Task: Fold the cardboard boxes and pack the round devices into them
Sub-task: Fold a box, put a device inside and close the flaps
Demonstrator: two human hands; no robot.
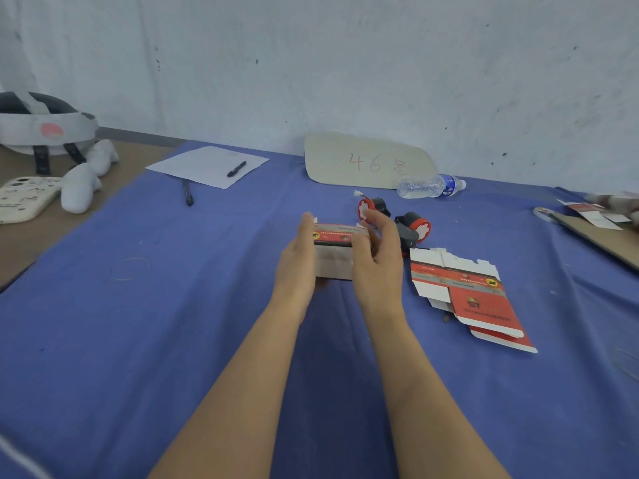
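The half-folded box (333, 252) sits dead centre, held up just off the blue cloth (173, 323), red printed band on top, plain grey panel facing the camera. The left hand (297, 257) is flat against its 9 o'clock end, fingers straight and together, pressing in. The right hand (378, 250) takes the 3 o'clock end, fingers curled round it and thumb lying across the front panel, so that is a real grip.

Out at 1 o'clock from the box, just past the right fingertips, stands one round device (375, 206), red face, black body, a small white plug on its lead. A second round device (416, 228) lies at 2 o'clock, near the first but apart from it.

At 4 o'clock, the flat boxes (477, 295) lie unfolded, overlapping one another on the cloth.

Further back at 1 o'clock, a water bottle (430, 185) rests on its side, touching a cardboard sign (366, 162) marked 46 that leans on the wall.

Swing to 10 o'clock: a paper sheet (207, 165) with a pen (237, 169) on it, and a second pen (188, 192) just off its near edge. At 9 o'clock lies a rubber band (129, 268). Far out at 10 o'clock, off the cloth, a headset (38, 126).
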